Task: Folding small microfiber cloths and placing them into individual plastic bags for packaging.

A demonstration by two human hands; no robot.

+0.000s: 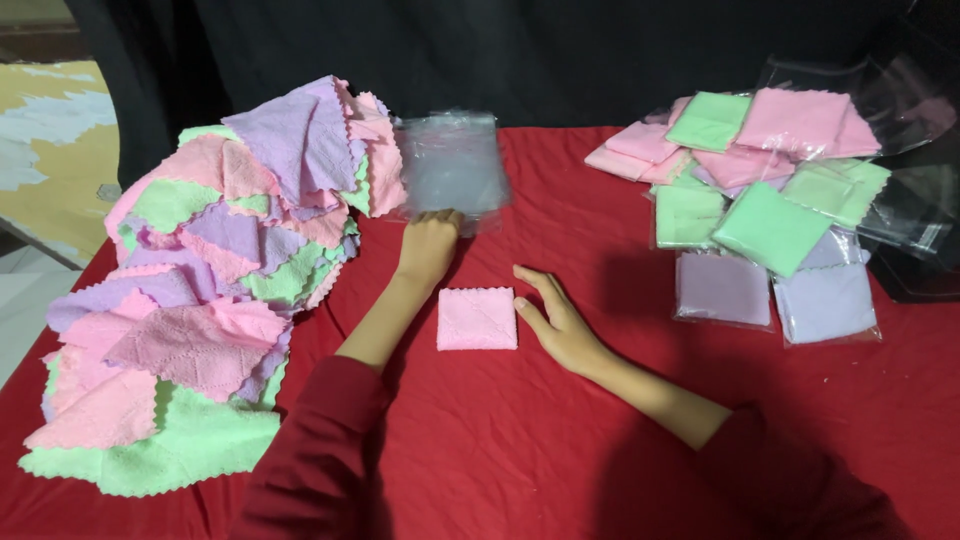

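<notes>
Your left hand (428, 245) pinches clear bag stack (450, 165), far middle of worktop (520, 450). Your right hand (560, 320) flat, fingers apart, touching folded pink cloth (477, 318), near middle. Bags slippery: you could lift two at once.

- A big heap of loose cloths (200, 290), pink, lilac and green, on the left;
- a pile of bagged folded cloths (765, 205) at far right;
- red tablecloth (520, 440) beneath all;
- black curtain (520, 50) behind;
- yellow patterned floor (45, 150) far left.
</notes>
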